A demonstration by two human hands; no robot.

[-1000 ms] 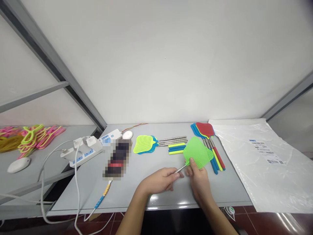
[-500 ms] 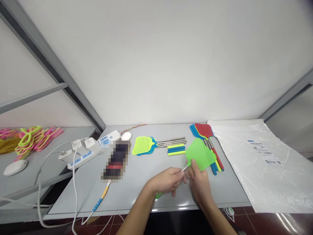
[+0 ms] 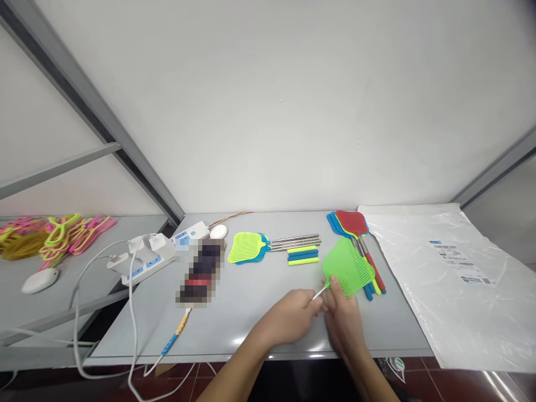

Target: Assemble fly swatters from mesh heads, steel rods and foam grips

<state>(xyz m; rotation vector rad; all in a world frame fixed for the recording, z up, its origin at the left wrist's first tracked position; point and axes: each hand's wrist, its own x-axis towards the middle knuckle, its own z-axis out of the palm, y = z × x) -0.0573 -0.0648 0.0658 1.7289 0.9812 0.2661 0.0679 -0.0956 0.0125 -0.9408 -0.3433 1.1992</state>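
A green fly swatter (image 3: 348, 267) with a perforated head and a thin metal rod is between my hands, above the table's front part. My left hand (image 3: 291, 315) is closed around the rod, and the lower end is hidden by it. At the neck of the swatter, my right hand (image 3: 344, 312) grips with the thumb on top. Just behind lie assembled swatters with a red head (image 3: 352, 223) in front and blue ones beneath. Further left rest yellow-green and blue swatter heads (image 3: 247, 247) on bare metal rods (image 3: 295, 242). Loose blue and yellow-green handle grips (image 3: 303, 255) lie below those rods.
A large white plastic package (image 3: 452, 290) with labels covers the table's right side. On the left are a pixelated phone-like object (image 3: 201, 273), white power strips (image 3: 151, 262), trailing cables and a round white device (image 3: 218, 231). Pink and yellow cords (image 3: 69, 237) lie further left.
The green handle end that showed below my left hand is now hidden behind it. Both hands keep their hold on the swatter. The view has shifted slightly.
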